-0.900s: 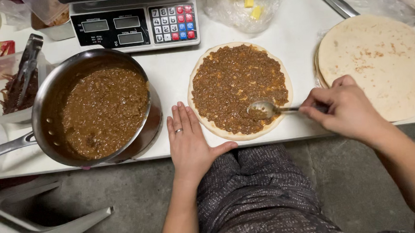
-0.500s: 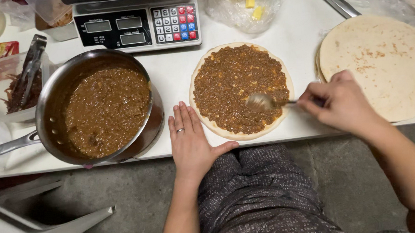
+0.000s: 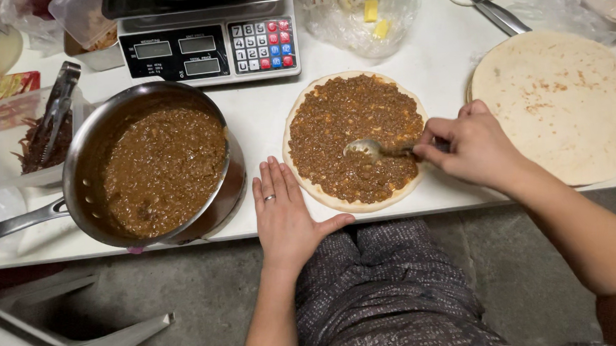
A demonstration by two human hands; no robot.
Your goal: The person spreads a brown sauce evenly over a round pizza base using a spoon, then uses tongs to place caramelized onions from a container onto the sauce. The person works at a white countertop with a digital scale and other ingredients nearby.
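Spreading brown minced filling over the round pale flatbread (image 3: pixel 304 134) near the table edge, my right hand (image 3: pixel 472 149) grips a metal spoon (image 3: pixel 368 148), left hand (image 3: pixel 287 213) flat, released; next, I think, the bare rim.

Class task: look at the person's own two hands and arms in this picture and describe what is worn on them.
Both forearms are bare, with no sleeves, gloves or watch in view. The left hand wears a plain metal ring on one finger. The right hand shows no ring or other jewellery.
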